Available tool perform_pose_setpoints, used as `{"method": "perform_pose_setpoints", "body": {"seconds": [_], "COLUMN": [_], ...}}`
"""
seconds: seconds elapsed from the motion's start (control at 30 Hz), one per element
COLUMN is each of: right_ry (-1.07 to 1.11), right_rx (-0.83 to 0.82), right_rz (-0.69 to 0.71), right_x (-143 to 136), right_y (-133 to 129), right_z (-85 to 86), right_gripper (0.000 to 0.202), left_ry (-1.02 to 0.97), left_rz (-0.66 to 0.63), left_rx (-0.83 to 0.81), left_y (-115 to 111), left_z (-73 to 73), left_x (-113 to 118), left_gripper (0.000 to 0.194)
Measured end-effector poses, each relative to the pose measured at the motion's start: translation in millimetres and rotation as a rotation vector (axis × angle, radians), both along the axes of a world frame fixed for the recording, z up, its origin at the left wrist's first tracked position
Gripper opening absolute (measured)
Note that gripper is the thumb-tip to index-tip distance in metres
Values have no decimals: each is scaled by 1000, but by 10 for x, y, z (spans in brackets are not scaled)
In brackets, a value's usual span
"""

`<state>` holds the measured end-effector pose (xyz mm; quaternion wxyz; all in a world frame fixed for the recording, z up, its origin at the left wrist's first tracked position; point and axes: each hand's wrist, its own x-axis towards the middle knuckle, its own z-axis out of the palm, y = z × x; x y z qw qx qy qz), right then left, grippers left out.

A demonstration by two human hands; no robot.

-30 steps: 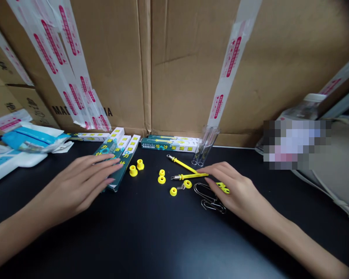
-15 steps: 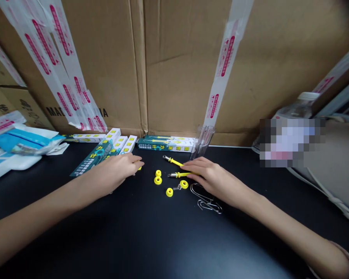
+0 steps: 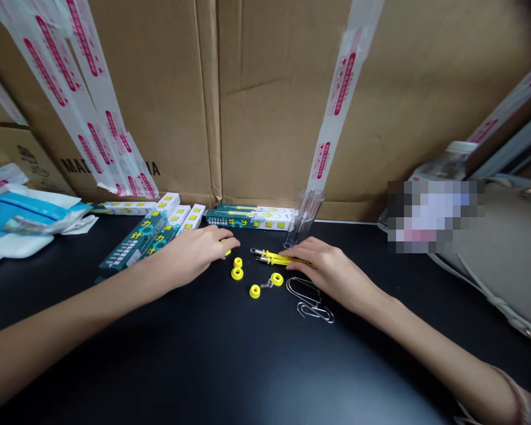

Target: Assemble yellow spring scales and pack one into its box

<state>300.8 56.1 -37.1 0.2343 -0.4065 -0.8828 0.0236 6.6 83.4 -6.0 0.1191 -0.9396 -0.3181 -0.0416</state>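
Note:
My right hand [image 3: 330, 265] is closed around two yellow rods [image 3: 278, 258] with metal ends, which lie side by side and point left. My left hand [image 3: 203, 248] has its fingers closed on a small yellow piece [image 3: 228, 252], mostly hidden by the fingertips. Between the hands lie several yellow ring caps [image 3: 237, 273] on the black table. A small metal spring [image 3: 266, 285] rests between two of them. Just below my right hand are bent metal hooks [image 3: 310, 301]. Clear plastic tubes [image 3: 304, 218] stand or lean behind that hand.
Several green and white printed boxes [image 3: 135, 239] lie behind my left arm, and another box [image 3: 250, 219] is against the large cardboard carton [image 3: 265, 118]. At right are a plastic bottle [image 3: 451, 162] and a beige bag [image 3: 508, 248]. A blue and white packet [image 3: 35, 212] lies far left.
My right hand has brought the two yellow rods together; they were apart before. My left hand has moved right and slightly up, with the yellow piece at its fingertips.

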Motion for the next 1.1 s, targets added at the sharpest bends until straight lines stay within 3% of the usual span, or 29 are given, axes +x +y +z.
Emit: {"method": "perform_pose_setpoints", "body": {"seconds": [0.1,0.2,0.27,0.37,0.53,0.67,0.8,1.1], "right_ry": [9,26,37,25,3,-16,-51,30], "right_rx": [18,36,43,30,-86,-256,-428,-629], "right_rz": [8,25,45,92,66,-24,-56,-75], "right_x": [3,16,39,109,335,589,766,578], "right_y": [-11,-33,-59,-107,-122,-70,-39,-50], "right_z": [-11,21,72,178,319,350,331,273], "right_gripper": [22,24,23,22,25,19,31,13], "left_ry": [-21,-145,-264,-359,-438,-456,-490,-546], "left_rz": [8,-107,-200,-241,-205,-187,-144,-85], "left_rx": [112,215,191,98,24,-4,-62,-144], "left_y": [-83,-233,-356,-517,-598,-582,-593,-618], "left_z": [10,-19,-76,-204,-361,-364,-364,-396], "left_x": [62,163,244,341,355,297,256,183], "left_gripper": [41,31,31,34,23,24,23,25]}}
